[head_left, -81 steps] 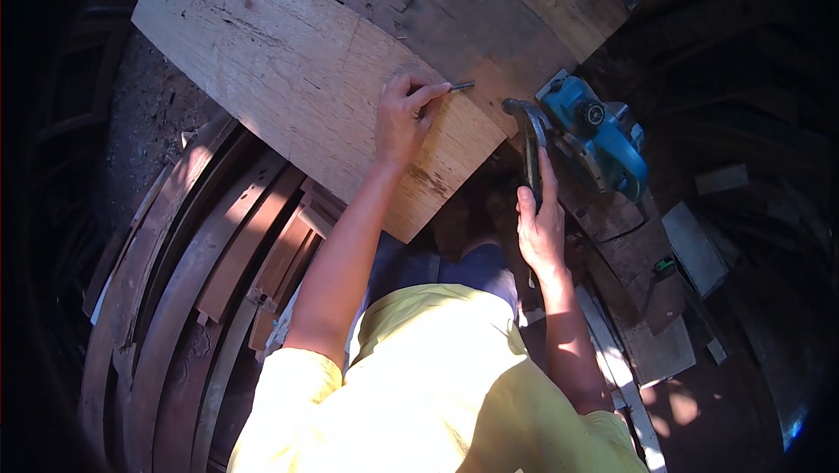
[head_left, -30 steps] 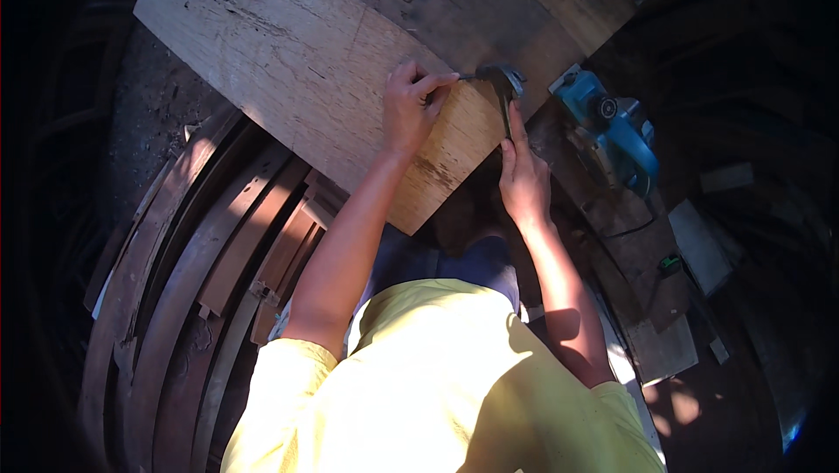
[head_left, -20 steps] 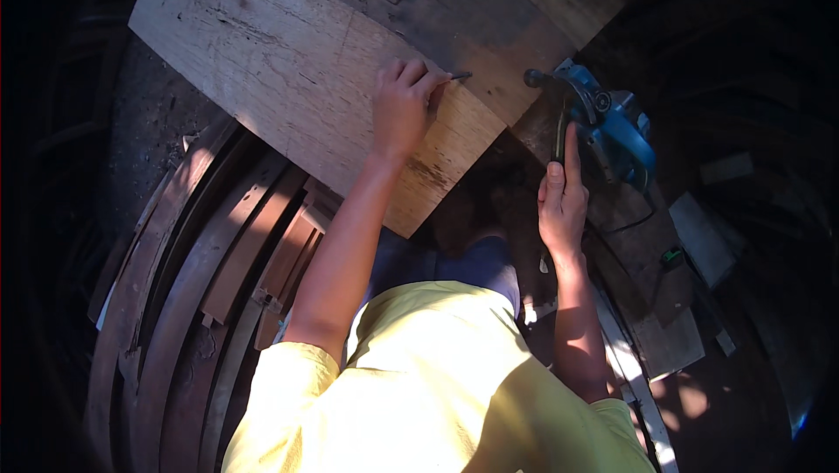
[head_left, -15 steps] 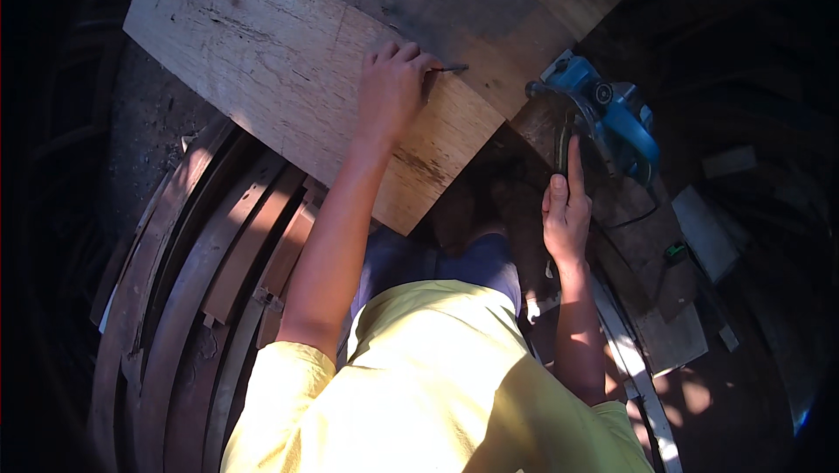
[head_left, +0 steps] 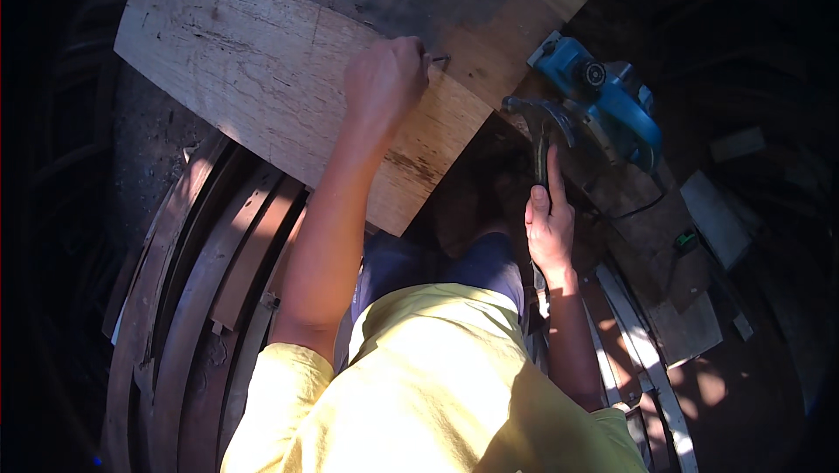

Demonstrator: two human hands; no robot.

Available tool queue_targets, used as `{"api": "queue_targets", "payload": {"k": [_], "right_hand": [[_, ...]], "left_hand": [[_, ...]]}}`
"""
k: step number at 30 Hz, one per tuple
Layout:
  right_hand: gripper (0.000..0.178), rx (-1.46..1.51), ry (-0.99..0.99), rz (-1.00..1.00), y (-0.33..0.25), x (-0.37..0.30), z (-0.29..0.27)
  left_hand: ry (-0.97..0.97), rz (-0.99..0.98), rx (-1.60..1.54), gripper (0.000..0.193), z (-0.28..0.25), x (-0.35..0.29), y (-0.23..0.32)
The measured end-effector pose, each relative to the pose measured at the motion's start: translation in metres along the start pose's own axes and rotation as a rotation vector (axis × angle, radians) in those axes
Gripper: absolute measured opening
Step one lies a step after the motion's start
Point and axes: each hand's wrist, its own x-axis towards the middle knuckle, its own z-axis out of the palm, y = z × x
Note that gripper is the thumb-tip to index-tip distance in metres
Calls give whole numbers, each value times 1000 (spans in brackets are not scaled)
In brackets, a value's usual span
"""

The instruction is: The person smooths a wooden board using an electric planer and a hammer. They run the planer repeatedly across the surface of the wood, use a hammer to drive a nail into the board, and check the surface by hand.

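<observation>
A pale wooden board with a curved far edge lies across the bench. My left hand is closed at the board's far right edge, its fingers pinching a thin dark nail that sticks out to the right. The fingertips are partly hidden by the back of the hand. In my right hand is a claw hammer, held by its handle with the index finger stretched along it. The hammer's dark head points away from me, just right of the board's right corner.
A blue electric planer stands beyond the hammer, its cord trailing toward me. Long curved wooden pieces are stacked at my left. A green-marked tool and flat offcuts lie at the right. A darker panel lies behind the board.
My right hand has shifted slightly left with the hammer, whose head now shows more clearly. My left hand has turned and moved a little left, still at the board's edge.
</observation>
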Motion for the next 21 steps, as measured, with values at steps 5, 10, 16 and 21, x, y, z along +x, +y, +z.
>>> {"api": "queue_targets", "payload": {"k": [5,10,16,21], "right_hand": [[63,5,-5,47,2,-1,-3],[63,6,-3,54,2,5,-4],[63,-7,-8,29,2,8,-6],[63,-8,1,4,2,9,-5]], "left_hand": [[-32,79,-453,16,-13,9,-9],[320,230,-317,15,65,-36,-29],[436,279,-340,23,86,-41,-36],[417,342,-294,23,81,-36,-41]]}}
